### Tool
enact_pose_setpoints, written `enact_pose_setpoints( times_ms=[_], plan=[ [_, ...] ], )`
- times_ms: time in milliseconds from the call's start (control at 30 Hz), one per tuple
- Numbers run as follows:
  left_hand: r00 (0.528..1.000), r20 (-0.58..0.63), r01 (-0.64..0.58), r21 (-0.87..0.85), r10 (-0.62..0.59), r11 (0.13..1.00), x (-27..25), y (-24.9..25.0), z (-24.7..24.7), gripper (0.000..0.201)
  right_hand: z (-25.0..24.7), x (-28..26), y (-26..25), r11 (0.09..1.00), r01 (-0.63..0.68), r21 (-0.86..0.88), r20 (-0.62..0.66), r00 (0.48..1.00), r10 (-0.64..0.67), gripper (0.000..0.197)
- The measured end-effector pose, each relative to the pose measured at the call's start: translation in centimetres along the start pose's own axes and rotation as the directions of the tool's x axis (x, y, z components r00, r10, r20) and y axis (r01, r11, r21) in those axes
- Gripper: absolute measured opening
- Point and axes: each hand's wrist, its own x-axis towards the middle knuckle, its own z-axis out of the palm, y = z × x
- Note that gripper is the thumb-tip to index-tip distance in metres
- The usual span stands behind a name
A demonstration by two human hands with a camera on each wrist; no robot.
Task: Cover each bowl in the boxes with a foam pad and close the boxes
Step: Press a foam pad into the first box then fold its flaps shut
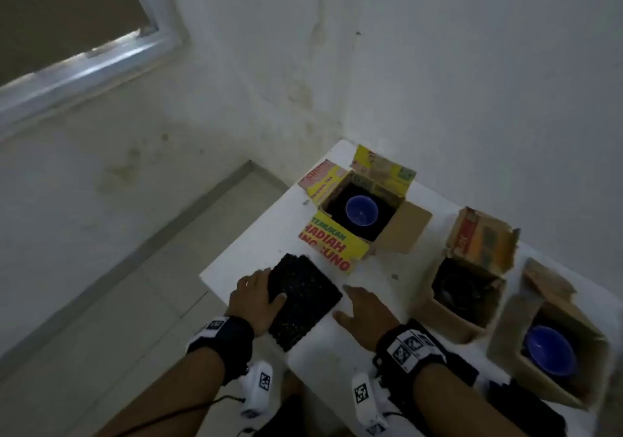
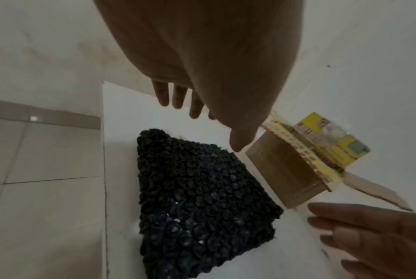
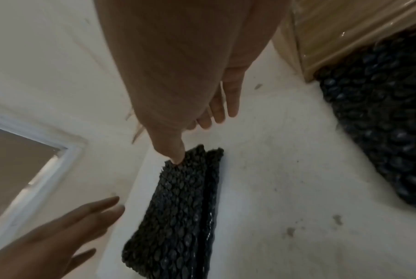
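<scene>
White worktop [image 1: 256, 251], wall corner: black foam pad stack [image 1: 301, 298] at near-left edge. Left hand [image 1: 258, 301] flat on it, right hand [image 1: 365, 311] beside, both grips apart, empty. Advice: peel off one pad only for the far box [image 1: 391, 231] with uncovered blue bowl [image 1: 361, 212].

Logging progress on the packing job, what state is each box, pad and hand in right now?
Yellow printed box: open, blue bowl uncovered.
Middle box: open, black pad inside.
Near right box: open, blue bowl uncovered.
Foam pad stack: on table.
Left hand: resting on stack.
Right hand: open, empty.
</scene>
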Motion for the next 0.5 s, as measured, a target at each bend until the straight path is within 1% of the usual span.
enact_pose_setpoints(
  times_ms=[67, 133, 200, 267, 333, 400, 433, 500],
  plan=[
    [0.998, -0.027, 0.067, 0.074, -0.065, 0.995, 1.0, 0.1, 0.2, 0.080, 0.8, 1.8, -0.9, 0.998, -0.056, -0.042, -0.016, 0.998, 0.055, 0.080],
    [0.998, -0.027, 0.065, 0.123, -0.062, 0.990, 1.8, 0.1, 0.8, 0.077, 1.7, 3.1, -1.8, 0.983, -0.118, -0.143, -0.057, 0.992, 0.111, 0.085],
    [0.999, 0.017, 0.045, 0.122, -0.048, 0.992, 2.4, -0.2, 1.7, 0.076, 2.8, 4.3, -2.6, 0.967, -0.147, -0.209, -0.081, 0.988, 0.132, 0.084],
    [0.997, 0.051, 0.051, 0.074, -0.054, 0.996, 2.9, -0.9, 2.6, 0.076, 3.9, 5.0, -2.8, 0.960, -0.154, -0.232, -0.103, 0.986, 0.133, 0.077],
    [0.997, 0.041, 0.061, -0.036, -0.060, 0.997, 3.1, -1.3, 3.3, 0.077, 4.8, 5.4, -3.0, 0.966, -0.138, -0.218, -0.146, 0.983, 0.108, 0.063],
    [0.997, 0.024, 0.071, -0.162, -0.069, 0.984, 3.2, -1.9, 4.0, 0.077, 5.4, 5.7, -3.1, 0.983, -0.100, -0.157, -0.205, 0.977, 0.066, 0.046],
    [0.997, 0.015, 0.074, -0.199, -0.073, 0.977, 3.2, -2.3, 4.2, 0.077, 5.7, 5.8, -3.2, 0.990, -0.079, -0.114, -0.210, 0.976, 0.053, 0.040],
    [0.998, -0.015, 0.061, -0.243, -0.067, 0.968, 3.1, -2.8, 4.3, 0.076, 6.0, 5.9, -3.3, 0.998, -0.060, -0.017, -0.186, 0.981, 0.055, 0.034]
  ],
)
